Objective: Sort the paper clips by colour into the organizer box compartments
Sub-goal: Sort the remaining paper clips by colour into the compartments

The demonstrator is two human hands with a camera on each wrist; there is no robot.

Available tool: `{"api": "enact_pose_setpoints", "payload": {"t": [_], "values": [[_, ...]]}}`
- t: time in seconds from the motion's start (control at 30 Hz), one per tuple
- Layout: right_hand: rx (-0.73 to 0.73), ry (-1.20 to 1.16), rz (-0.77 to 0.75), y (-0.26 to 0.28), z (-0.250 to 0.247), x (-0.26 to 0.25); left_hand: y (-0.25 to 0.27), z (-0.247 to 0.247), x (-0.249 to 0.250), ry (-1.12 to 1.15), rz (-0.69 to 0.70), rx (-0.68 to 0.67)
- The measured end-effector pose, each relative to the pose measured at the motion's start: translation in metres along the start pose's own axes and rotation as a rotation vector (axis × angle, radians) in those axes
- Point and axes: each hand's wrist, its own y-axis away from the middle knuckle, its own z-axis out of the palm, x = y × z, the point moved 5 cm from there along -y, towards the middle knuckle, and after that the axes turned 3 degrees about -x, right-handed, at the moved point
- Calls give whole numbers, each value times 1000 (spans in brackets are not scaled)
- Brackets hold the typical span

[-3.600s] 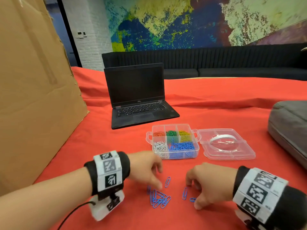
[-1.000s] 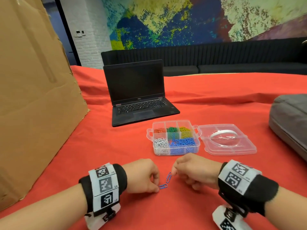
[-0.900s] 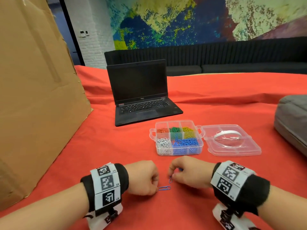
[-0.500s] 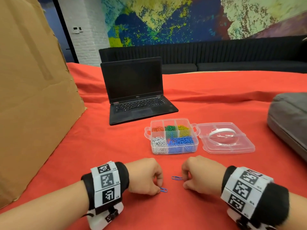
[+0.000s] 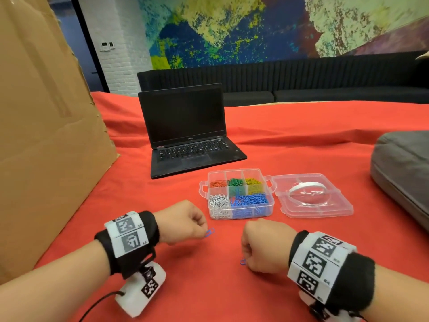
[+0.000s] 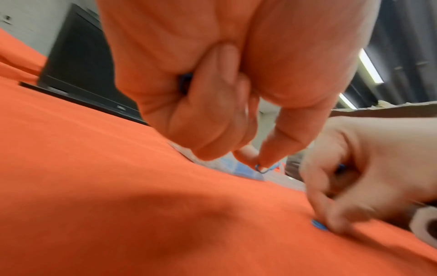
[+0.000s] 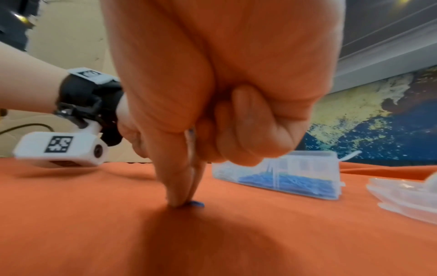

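Bright even indoor light, sharp head view, wrist views motion-blurred with soft shadows, edges bowed

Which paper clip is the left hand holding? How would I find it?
Start at the clear organizer box on the red cloth, then look nearer, to the left hand. The blue paper clip sticks out from its fingertips, lifted off the cloth, unlike the other blue one lying flat.

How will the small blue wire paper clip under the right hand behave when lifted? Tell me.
Probably hard to lift: the small blue wire paper clip lies flat on the soft red cloth, which dents under the right hand. Likely light and stiff, so it should slide, not roll. Its thin wire may slip.
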Motion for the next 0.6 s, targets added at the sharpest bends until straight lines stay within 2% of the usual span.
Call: {"api": "enact_pose_setpoints", "payload": {"t": [0.27, 0.37, 0.47, 0.6], "values": [[-59, -122, 34, 18, 6, 18, -31, -17, 21, 228, 21, 138], [-36, -107, -1, 22, 5, 17, -53, -15, 43, 207, 24, 155], [-96, -81, 9, 27, 8, 19, -74, -14, 62, 168, 3, 197], [-204, -225, 26, 31, 10, 32, -95, -9, 84, 434, -20, 184]]}}
